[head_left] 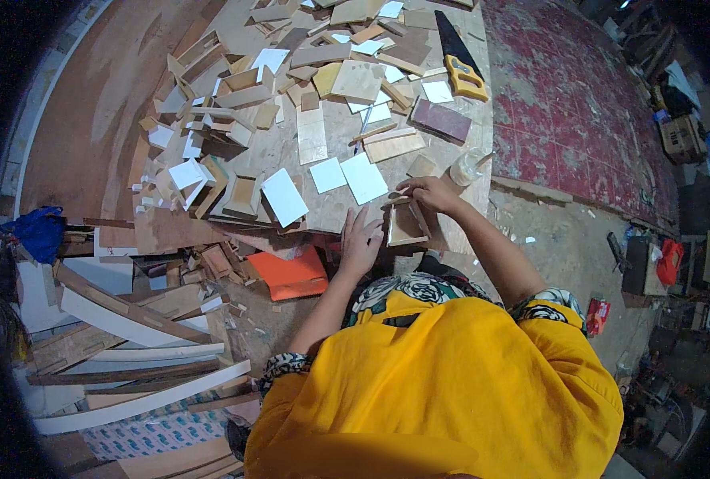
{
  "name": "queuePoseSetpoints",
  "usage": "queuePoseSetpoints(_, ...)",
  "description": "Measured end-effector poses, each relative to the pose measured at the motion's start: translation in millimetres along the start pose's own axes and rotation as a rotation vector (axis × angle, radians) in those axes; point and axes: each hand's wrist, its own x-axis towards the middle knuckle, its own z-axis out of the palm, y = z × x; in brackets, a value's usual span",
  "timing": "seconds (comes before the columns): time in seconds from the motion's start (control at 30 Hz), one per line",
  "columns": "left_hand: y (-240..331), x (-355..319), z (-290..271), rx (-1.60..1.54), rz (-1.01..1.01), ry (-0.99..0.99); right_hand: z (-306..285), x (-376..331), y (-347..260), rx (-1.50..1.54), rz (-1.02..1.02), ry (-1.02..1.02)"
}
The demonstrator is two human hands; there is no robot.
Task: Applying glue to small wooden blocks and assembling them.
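1 small wooden box (410,239), near edge of worktop (325,212); left grip (360,242) spread, right grip (433,194) closure cannot be told; stray nudge could tip box off.

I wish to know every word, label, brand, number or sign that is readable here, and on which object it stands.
Cardboard box, right side: dark printed characters, too small to read.
Pale sheet, lower left: repeated blue marks, too blurred to read.
Red packet on the floor: light marks, too small to read.
Small wooden box by the left hand: no text visible.
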Motion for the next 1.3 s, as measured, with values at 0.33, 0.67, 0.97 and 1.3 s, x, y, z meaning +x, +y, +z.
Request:
queuePoseSetpoints(0.33,-2.4,1.4,0.9,-0.009,-0.001,-0.023,3.3,-1.3,10.8,-0.033,-0.051,0.055)
queuePoseSetpoints(0.67,-4.8,0.7,3.0,-0.006,0.013,-0.008,4.2,-5.5,0.5,-0.147,0.016,0.022)
queuePoseSetpoints(0.97,-5.2,0.3,3.2,-0.007,0.000,-0.012,4.3,-4.4,3.0,-0.070,-0.028,0.046)
queuePoseSetpoints(1.3,-0.5,0.5,1.5,-0.021,-0.017,-0.016,0.4,-3.8,-4.6,-0.113,0.002,0.009)
